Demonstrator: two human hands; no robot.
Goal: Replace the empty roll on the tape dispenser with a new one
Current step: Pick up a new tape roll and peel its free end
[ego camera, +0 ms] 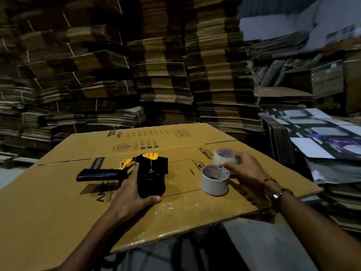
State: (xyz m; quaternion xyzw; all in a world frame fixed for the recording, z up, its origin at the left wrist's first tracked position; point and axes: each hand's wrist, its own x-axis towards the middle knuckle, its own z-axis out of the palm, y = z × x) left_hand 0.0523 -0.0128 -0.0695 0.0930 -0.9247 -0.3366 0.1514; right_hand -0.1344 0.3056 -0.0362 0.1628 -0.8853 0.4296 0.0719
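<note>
Closest in, the person's left hand is wrapped around the round black end of the tape dispenser, pinning it flat on the big flattened cardboard sheet that's doing duty as a counter. The handle pokes out toward the sheet's left edge, and the yellow cutter end points away from the person.

A bit further out, toward the right edge, a fat white tape roll stands on its side with the core facing up. Just behind it, the right hand has its fingers closed on a second, clearer-looking roll that sits on or just above the cardboard. Hard to say which one's the empty.

What could go sideways: the two rolls sit almost touching, so lifting one could knock the other and send it rolling off the right edge. Also, that left hand sits close to the serrated blade end, and a slip while seating the roll could nick a finger.

Way back, it's all stacked flat cartons.
</note>
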